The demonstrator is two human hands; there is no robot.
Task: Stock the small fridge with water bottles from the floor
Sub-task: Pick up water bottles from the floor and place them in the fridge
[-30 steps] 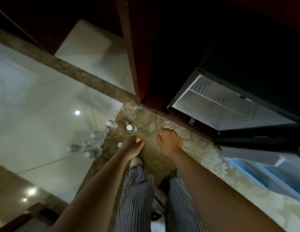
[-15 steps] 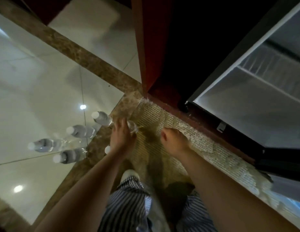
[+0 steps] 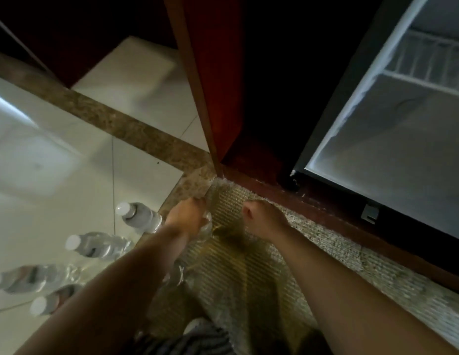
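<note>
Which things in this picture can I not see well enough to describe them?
Head view:
1. held bottle: the left hand covers most of it; cap hidden.
2. second bottle: the left forearm crosses it.
3. fridge: cut by the top and right edges; door unseen.
4. floor bottles: labels blurred, unreadable.

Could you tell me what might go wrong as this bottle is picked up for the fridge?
The left hand grips the held bottle from above, mostly hiding it; that grip may slip on lifting. A second bottle stands just under that forearm, so drawing the arm back could topple it. The wooden panel rises beside the path to the fridge and might be bumped.
</note>
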